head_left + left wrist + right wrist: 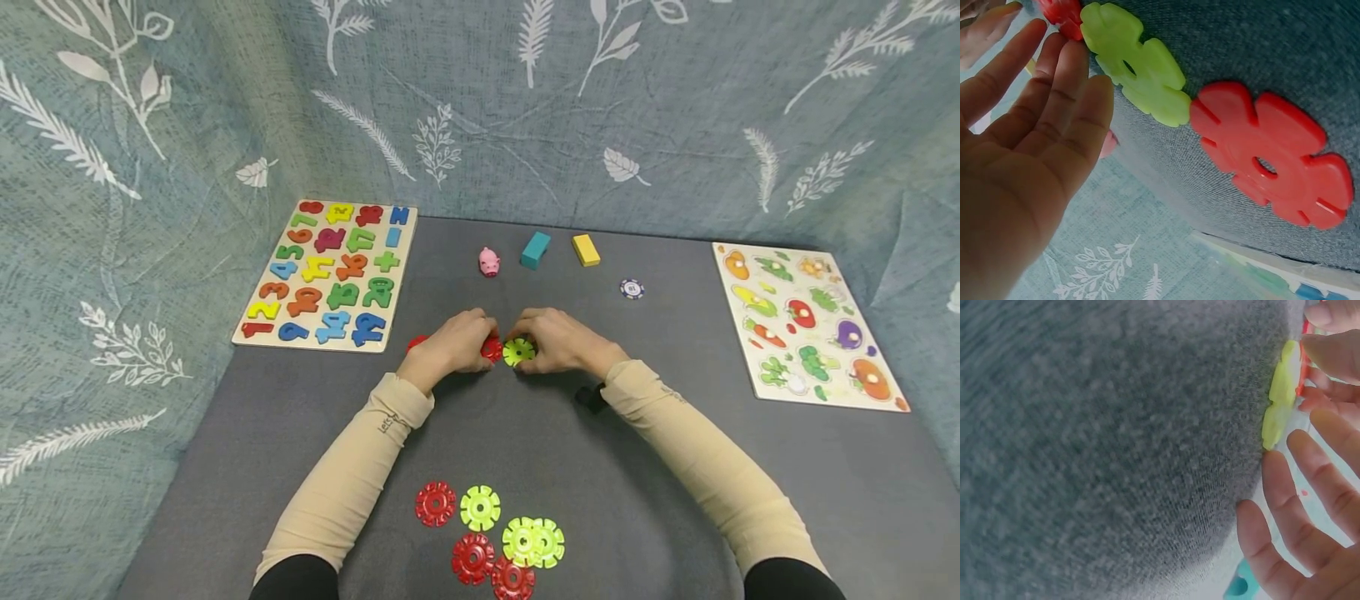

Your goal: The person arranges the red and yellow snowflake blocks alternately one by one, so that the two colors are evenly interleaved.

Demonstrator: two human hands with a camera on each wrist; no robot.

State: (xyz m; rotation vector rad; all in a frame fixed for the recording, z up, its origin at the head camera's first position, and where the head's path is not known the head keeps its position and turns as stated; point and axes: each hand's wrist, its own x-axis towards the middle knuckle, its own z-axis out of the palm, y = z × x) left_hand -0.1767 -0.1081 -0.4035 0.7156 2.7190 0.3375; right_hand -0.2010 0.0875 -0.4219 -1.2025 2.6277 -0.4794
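My left hand (457, 343) is at the middle of the table, its fingers and thumb around a red notched plastic disc (491, 349). Facing it, my right hand (558, 340) holds a lime-green notched disc (519, 352) between thumb and fingers. These two discs sit edge to edge. Under the left hand the row continues, mostly hidden in the head view. The left wrist view shows another green disc (1135, 65) and a red disc (1272, 156) there, edges meeting. In the right wrist view the held green disc (1282, 394) lies by the thumb and fingertips.
Nearer me lie loose red discs (435, 504) and green discs (480, 508), some overlapping. A number puzzle board (322, 275) is at left, a vegetable puzzle board (810, 325) at right. Behind the hands are a pink pig (489, 262), teal block (536, 250), yellow block (586, 250) and poker chip (632, 288).
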